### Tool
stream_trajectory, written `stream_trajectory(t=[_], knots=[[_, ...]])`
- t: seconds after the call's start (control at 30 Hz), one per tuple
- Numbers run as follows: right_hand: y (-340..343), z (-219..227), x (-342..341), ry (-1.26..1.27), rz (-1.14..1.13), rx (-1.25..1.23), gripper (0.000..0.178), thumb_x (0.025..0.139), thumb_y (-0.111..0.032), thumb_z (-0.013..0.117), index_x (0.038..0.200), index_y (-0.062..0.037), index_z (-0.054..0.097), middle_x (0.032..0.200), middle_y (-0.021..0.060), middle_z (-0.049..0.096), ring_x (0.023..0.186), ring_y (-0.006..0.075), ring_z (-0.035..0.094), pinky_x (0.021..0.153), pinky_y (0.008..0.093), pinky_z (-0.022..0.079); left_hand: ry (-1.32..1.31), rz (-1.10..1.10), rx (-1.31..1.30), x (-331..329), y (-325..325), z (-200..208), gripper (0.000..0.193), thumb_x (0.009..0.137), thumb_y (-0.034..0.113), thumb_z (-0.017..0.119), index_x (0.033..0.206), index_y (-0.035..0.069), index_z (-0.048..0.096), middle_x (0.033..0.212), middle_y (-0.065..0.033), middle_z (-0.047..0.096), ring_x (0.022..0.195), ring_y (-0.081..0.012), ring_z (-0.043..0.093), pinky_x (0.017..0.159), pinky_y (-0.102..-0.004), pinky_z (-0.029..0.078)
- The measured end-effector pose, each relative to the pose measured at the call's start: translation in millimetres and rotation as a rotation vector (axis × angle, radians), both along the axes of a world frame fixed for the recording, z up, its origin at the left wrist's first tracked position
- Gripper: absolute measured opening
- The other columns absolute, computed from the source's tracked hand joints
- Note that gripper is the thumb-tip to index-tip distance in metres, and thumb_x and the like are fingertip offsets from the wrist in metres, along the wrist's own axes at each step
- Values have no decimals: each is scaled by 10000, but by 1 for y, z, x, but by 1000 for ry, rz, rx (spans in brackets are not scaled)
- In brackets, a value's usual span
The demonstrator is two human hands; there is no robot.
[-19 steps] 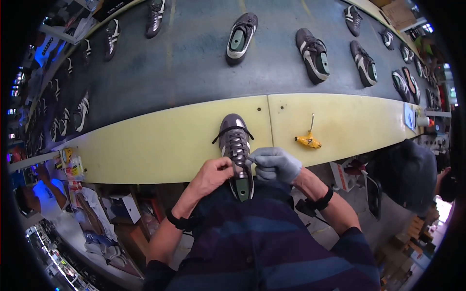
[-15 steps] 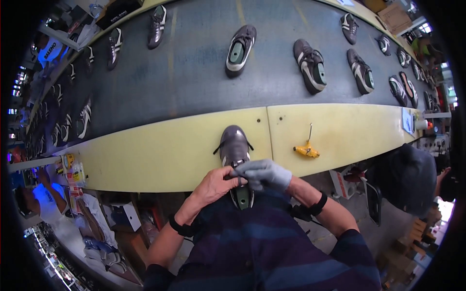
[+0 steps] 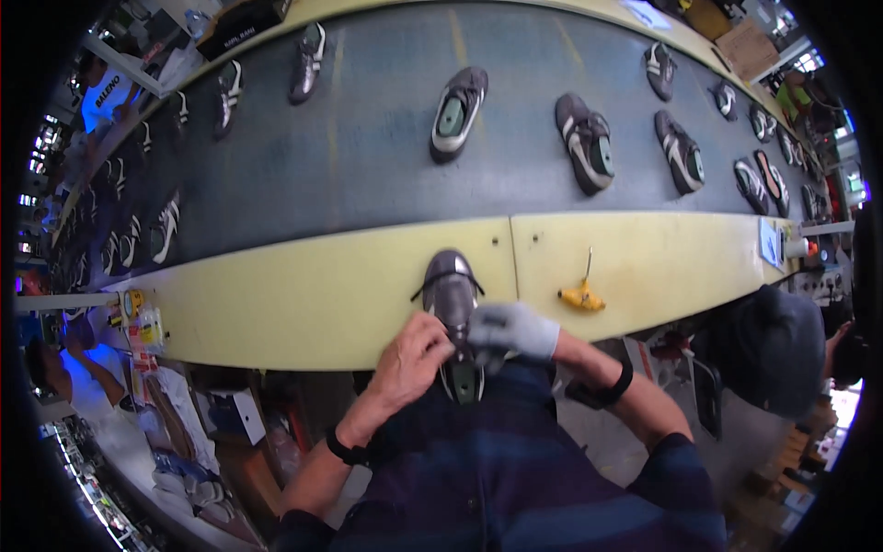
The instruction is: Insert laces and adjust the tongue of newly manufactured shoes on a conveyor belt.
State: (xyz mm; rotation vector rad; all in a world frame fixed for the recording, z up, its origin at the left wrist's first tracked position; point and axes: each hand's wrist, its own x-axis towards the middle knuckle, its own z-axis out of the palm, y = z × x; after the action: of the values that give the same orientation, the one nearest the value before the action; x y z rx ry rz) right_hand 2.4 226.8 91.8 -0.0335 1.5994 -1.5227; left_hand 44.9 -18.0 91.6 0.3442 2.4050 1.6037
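Observation:
A dark metallic sneaker (image 3: 449,296) with white stripes rests on the pale yellow bench edge, its toe pointing away from me. A black lace lies across the toe, the ends sticking out on both sides. Something green with a round hole shows inside the heel, which overhangs the edge near my lap. My bare left hand (image 3: 416,357) is at the left side of the shoe's opening, fingers curled and pinched; whatever they hold is hidden. On the other side my right hand (image 3: 515,331), in a grey glove, is beside the lacing, its fingers smeared by motion.
A yellow-handled tool (image 3: 582,295) with a thin metal shaft lies on the bench to the right. Beyond runs a dark conveyor belt (image 3: 377,138) with several similar sneakers (image 3: 460,115). A dark rounded object (image 3: 768,350) stands at right. Another person (image 3: 78,377) is at far left.
My hands, together over the lacing before, have come apart to either side of the shoe. The whole view has shifted slightly, and the shoe remains on the bench edge.

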Motion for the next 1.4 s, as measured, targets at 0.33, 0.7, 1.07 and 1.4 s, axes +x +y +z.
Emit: stream_trajectory(t=[0.33, 0.7, 1.07, 1.4], knots=[[22, -24, 38, -35, -333, 137, 249, 1025, -245, 619, 1027, 1, 653, 712, 41, 642, 544, 109, 579, 521, 262, 464, -480, 126, -37, 47, -14, -35, 594, 962, 441, 716, 1270, -44, 563, 1125, -203, 671, 1076, -321, 683, 944, -408, 522], [24, -48, 61, -57, -341, 141, 227, 1020, -196, 649, 1104, 15, 635, 764, 70, 677, 586, 123, 623, 553, 267, 512, -479, 95, -147, 66, 12, -30, 911, 768, 337, 758, 1468, -73, 345, 1316, -355, 501, 1197, -505, 586, 1066, -495, 484], [39, -38, 44, -127, -360, 180, 213, 1010, -163, 620, 1102, 28, 641, 791, 89, 686, 596, 138, 633, 580, 281, 531, -859, 563, 664, 30, -121, 91, 604, 866, 129, 647, 1435, -39, 535, 1314, -121, 662, 1187, -207, 656, 1092, -349, 485], [-20, -18, -160, 257, -332, 424, 567, 863, -392, 805, 1170, 65, 671, 949, 147, 739, 846, 211, 716, 797, 343, 576, -399, 661, 116, -167, -223, -13, 837, 953, 307, 689, 1624, 3, 292, 1521, -209, 510, 1424, -305, 484, 1112, -383, 436]])
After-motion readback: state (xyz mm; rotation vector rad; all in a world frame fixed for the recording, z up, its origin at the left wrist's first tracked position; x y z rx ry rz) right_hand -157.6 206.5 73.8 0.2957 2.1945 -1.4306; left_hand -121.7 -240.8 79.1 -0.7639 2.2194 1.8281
